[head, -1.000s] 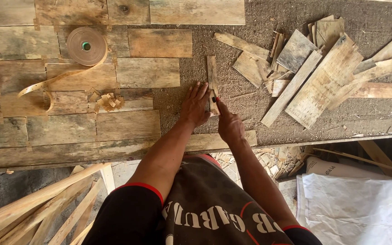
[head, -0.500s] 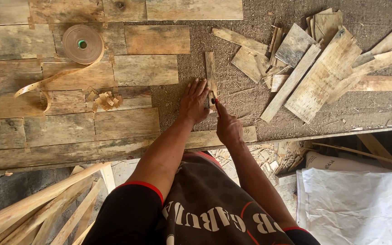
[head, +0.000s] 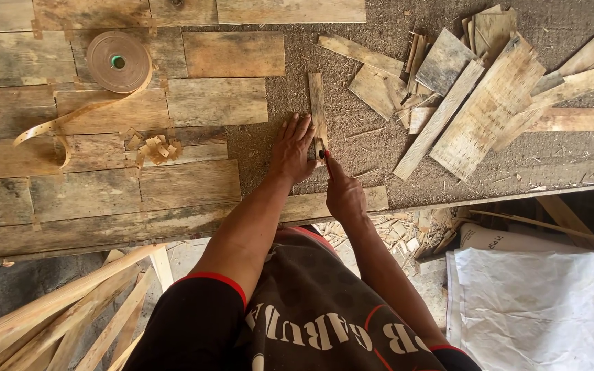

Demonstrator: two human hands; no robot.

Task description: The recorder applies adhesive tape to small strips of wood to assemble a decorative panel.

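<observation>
A narrow strip of wood veneer (head: 317,104) lies upright in the view on the rough brown worktable (head: 379,158). My left hand (head: 292,150) presses flat on the table just left of the strip's near end, fingers spread and touching its edge. My right hand (head: 342,192) grips a small cutting tool with a red handle (head: 325,155), its tip against the strip's lower end. Pieced veneer sheets (head: 194,103) cover the table to the left.
A roll of brown paper tape (head: 118,62) with a loose tail sits at upper left, small tape scraps (head: 154,148) near it. A heap of veneer offcuts (head: 476,89) lies at right. Wooden slats (head: 70,309) lean at lower left; a white sack (head: 537,309) lies at lower right.
Both hands stay at the strip's near end. My right hand has shifted slightly along the strip with the tool; the view has drifted a little.
</observation>
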